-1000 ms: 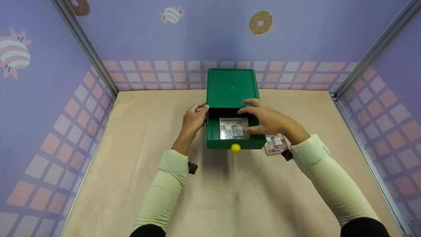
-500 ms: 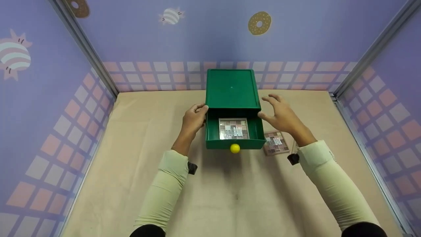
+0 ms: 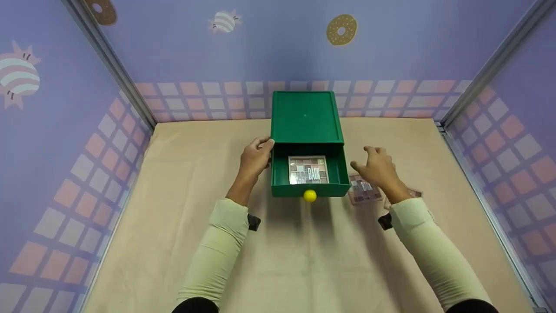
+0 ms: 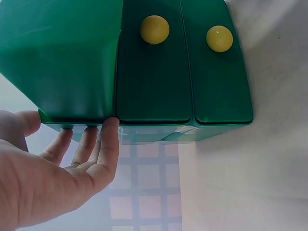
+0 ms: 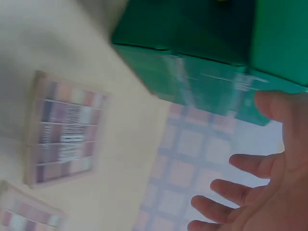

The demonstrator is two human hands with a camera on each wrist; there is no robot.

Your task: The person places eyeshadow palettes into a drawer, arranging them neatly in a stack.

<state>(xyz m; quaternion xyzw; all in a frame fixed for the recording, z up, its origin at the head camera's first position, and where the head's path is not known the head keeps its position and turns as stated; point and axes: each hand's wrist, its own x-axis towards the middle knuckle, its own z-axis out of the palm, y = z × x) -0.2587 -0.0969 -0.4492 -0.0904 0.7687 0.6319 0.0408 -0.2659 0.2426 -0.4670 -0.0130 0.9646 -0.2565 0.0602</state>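
A green drawer cabinet (image 3: pixel 306 117) stands against the back wall with its top drawer (image 3: pixel 284 190) pulled out. A clear-topped eyeshadow palette (image 3: pixel 308 169) lies inside that drawer, towards its front. My left hand (image 3: pixel 255 157) touches the cabinet's left side, thumb at the upper corner and fingertips against the side wall. To the right of the drawer hovers my right hand (image 3: pixel 378 168), fingers spread, holding nothing. Beneath it lie two more palettes: one palette (image 5: pixel 67 130) near the drawer, and another palette (image 3: pixel 415 192) partly covered by the right wrist.
Below the pulled-out drawer the cabinet has two pushed-in drawers (image 4: pixel 154 82) with yellow knobs (image 4: pixel 219 38). The beige tabletop (image 3: pixel 173 195) is bounded by purple patterned walls (image 3: pixel 173 43) at the back and sides.
My right hand has moved away from over the drawer, rightwards and then slightly down above the palettes on the table. The left hand has stayed at the cabinet's side.
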